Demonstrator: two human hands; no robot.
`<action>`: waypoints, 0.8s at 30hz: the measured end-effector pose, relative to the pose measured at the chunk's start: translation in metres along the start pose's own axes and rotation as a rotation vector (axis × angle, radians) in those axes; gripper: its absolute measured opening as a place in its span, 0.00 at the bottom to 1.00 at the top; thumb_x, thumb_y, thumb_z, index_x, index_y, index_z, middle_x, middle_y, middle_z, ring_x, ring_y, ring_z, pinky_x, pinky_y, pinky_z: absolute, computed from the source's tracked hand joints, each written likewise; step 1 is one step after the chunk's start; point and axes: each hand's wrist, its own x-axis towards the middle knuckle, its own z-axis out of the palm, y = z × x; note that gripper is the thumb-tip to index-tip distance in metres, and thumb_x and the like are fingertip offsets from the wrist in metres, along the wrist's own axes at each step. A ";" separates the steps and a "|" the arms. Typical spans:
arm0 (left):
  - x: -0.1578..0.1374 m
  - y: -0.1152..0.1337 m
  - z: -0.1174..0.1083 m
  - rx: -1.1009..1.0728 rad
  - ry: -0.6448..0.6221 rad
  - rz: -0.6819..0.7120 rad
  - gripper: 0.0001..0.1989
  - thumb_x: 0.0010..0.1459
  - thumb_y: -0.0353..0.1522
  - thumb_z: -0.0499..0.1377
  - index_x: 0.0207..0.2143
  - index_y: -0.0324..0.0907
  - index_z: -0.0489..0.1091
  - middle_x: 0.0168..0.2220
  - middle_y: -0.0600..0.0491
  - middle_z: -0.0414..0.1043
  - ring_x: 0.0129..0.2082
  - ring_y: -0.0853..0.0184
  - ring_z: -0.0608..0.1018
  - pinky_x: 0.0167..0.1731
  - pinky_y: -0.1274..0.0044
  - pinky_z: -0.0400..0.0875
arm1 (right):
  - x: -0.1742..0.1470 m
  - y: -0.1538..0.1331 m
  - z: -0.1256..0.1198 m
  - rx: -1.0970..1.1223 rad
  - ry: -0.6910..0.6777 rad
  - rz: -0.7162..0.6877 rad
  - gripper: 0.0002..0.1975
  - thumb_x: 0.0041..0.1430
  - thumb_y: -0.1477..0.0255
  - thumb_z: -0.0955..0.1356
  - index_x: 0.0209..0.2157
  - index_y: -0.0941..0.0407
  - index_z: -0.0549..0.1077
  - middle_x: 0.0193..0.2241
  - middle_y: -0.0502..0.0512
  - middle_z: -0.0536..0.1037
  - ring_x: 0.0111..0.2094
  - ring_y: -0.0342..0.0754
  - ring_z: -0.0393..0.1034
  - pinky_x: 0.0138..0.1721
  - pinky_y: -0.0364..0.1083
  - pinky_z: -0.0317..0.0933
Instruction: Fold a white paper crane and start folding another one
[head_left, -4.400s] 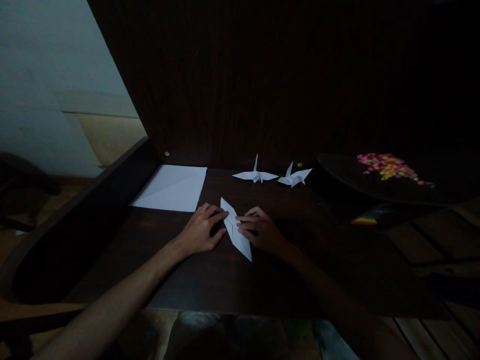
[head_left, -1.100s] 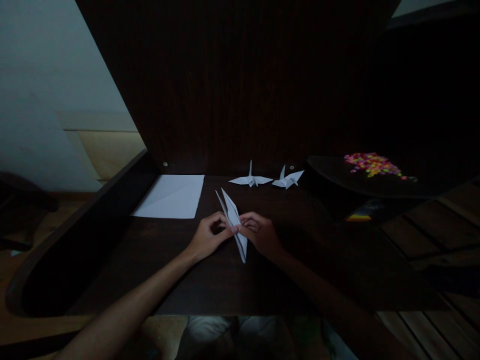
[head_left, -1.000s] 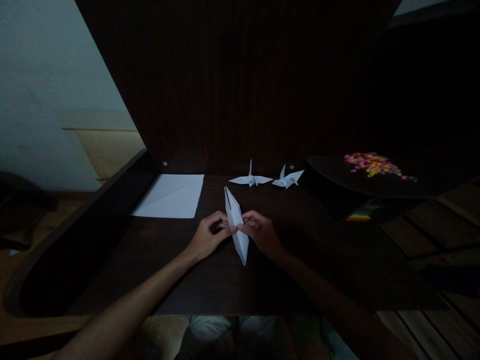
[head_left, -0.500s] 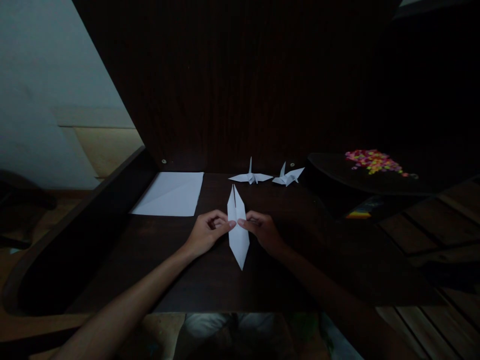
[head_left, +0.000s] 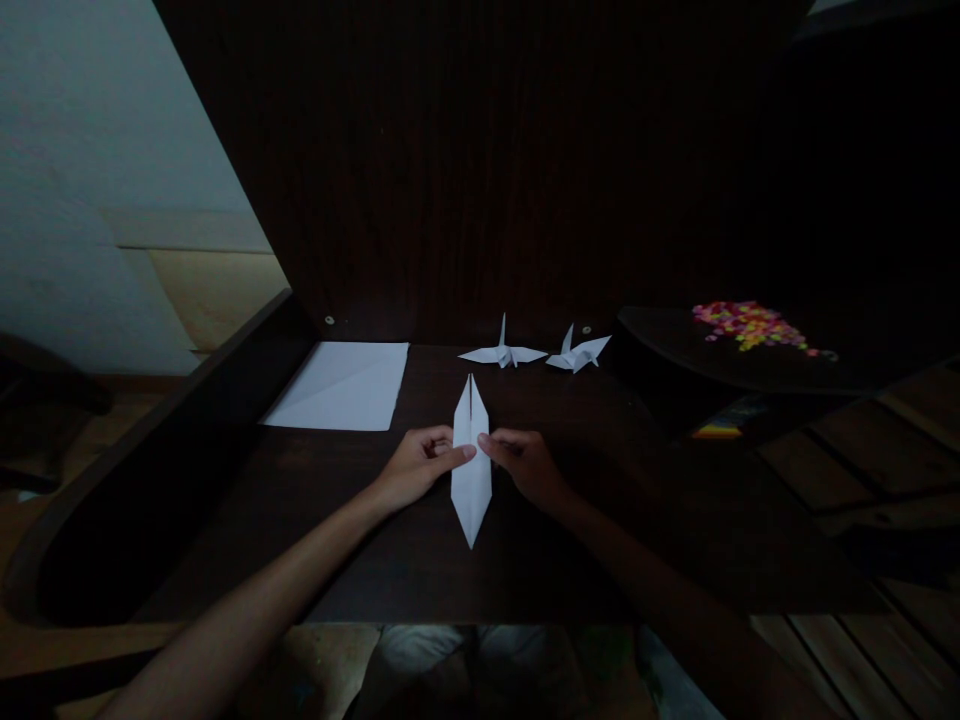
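Observation:
A white folded paper [head_left: 471, 500], long and diamond-shaped, is held upright between both hands over the dark desk. Its upper end is split down the middle into two points; the lower end tapers to one tip. My left hand [head_left: 420, 465] grips the left edge, thumb on the front face, other fingers curled at the side and behind. My right hand [head_left: 527, 463] pinches the right edge in the same way, its thumb close to the left thumb. Just beyond the paper stand two white paper cranes, one in the middle [head_left: 504, 355] and another to its right [head_left: 577, 355].
Flat white paper sheets [head_left: 341, 388] lie at the desk's back left, beside the raised side panel [head_left: 150, 450]. A dark back panel [head_left: 480, 180] rises behind the cranes. On a shelf [head_left: 660, 345] at the right sits a heap of small colourful pieces [head_left: 754, 325].
The folded paper has turned slightly, its lower tip swinging left so that it now stands straighter. Both hands keep their hold on its edges.

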 end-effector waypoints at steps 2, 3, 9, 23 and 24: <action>0.000 0.001 0.000 -0.029 -0.008 -0.008 0.17 0.48 0.43 0.68 0.30 0.38 0.73 0.28 0.54 0.76 0.27 0.69 0.76 0.29 0.79 0.67 | 0.000 0.000 0.000 -0.003 -0.055 0.009 0.19 0.57 0.59 0.66 0.19 0.56 0.68 0.15 0.46 0.67 0.20 0.42 0.62 0.23 0.42 0.55; 0.000 0.001 0.000 -0.038 -0.012 -0.009 0.17 0.48 0.43 0.68 0.31 0.38 0.73 0.28 0.54 0.76 0.27 0.69 0.76 0.28 0.79 0.67 | -0.001 0.001 0.000 0.004 -0.079 0.014 0.19 0.57 0.59 0.66 0.19 0.56 0.68 0.15 0.46 0.68 0.19 0.42 0.63 0.23 0.41 0.56; 0.001 -0.003 -0.001 0.008 0.004 0.006 0.19 0.47 0.44 0.68 0.28 0.36 0.72 0.25 0.55 0.73 0.26 0.70 0.74 0.28 0.80 0.66 | -0.002 0.006 0.003 0.030 -0.094 0.002 0.16 0.58 0.61 0.66 0.22 0.56 0.68 0.15 0.45 0.68 0.18 0.41 0.64 0.22 0.40 0.56; 0.006 -0.008 0.000 -0.217 0.153 0.143 0.27 0.45 0.35 0.71 0.42 0.46 0.58 0.29 0.61 0.72 0.25 0.72 0.77 0.29 0.79 0.72 | 0.005 0.010 0.005 0.245 -0.015 -0.033 0.10 0.54 0.67 0.70 0.37 0.54 0.69 0.19 0.44 0.71 0.19 0.41 0.66 0.22 0.41 0.60; 0.006 -0.007 0.000 -0.213 0.149 0.155 0.25 0.45 0.34 0.71 0.41 0.45 0.60 0.30 0.60 0.72 0.25 0.72 0.77 0.29 0.79 0.71 | 0.005 0.010 0.004 0.229 -0.036 -0.046 0.08 0.54 0.67 0.69 0.36 0.55 0.71 0.20 0.45 0.71 0.20 0.41 0.66 0.23 0.42 0.61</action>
